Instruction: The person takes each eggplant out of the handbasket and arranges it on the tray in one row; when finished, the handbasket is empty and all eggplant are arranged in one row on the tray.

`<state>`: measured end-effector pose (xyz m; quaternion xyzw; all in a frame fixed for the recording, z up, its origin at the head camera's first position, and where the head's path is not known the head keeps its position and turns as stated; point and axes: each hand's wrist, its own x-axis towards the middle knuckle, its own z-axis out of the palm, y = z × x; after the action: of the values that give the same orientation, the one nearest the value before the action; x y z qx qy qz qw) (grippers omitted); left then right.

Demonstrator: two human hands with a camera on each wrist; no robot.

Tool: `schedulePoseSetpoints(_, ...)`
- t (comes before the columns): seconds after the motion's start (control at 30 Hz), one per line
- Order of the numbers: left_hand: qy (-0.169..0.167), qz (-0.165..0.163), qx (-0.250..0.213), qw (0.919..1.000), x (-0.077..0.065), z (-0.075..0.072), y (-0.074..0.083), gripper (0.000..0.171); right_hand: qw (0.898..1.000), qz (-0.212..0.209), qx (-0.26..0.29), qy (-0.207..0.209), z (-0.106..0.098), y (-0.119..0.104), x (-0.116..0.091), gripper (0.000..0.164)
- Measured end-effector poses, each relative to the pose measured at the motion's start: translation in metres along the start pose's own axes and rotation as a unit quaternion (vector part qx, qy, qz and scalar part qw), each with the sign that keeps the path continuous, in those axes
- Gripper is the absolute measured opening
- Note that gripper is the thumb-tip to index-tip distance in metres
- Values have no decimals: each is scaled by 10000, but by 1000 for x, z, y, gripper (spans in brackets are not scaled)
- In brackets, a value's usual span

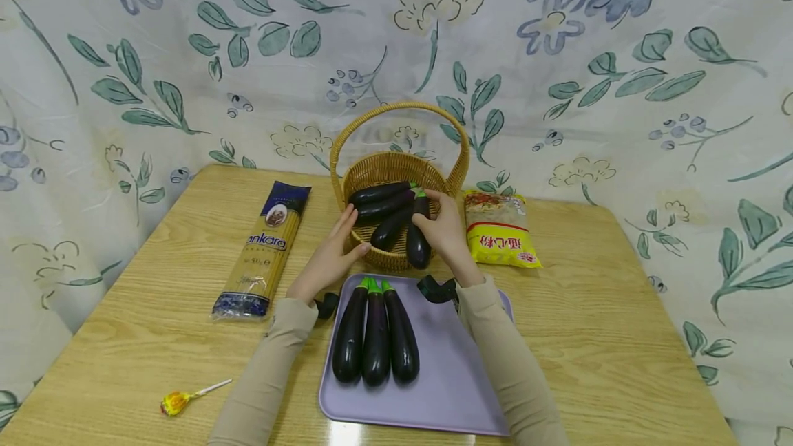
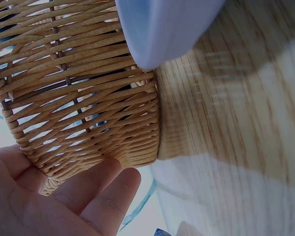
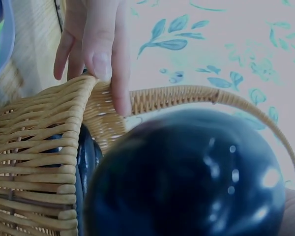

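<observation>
My right hand holds a dark, glossy eggplant by its upper part, over the front right of the wicker basket. Its round end fills much of the right wrist view. Three more eggplants lie inside the basket. My left hand touches the basket's left front rim with fairly straight fingers; the left wrist view shows its fingers against the woven side. On the lilac tray in front, three eggplants lie side by side, green stems toward the basket.
A pack of spaghetti lies left of the basket. To its right is a yellow bag of pasta. A lollipop lies at the front left of the wooden table. The basket's tall handle arches above its opening.
</observation>
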<state>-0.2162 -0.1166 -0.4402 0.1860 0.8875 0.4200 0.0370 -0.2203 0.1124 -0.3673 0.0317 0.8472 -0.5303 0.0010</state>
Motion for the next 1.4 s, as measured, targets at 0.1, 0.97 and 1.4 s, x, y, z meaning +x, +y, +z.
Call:
schedulePoseSetpoints(0.1,5,-5,-25,10000,0,0,1,80,10000,-53,5,8,-4,2,-5,58)
schedulePoseSetpoints(0.97,-23,-36,35,10000,1,-1,2,80,9954,27,905,-314,-35,29,-54,45)
schedulePoseSetpoints(1.4,-29,-27,52,10000,1,-1,2,80,9955,1,882,-349,-32,41,-66,45)
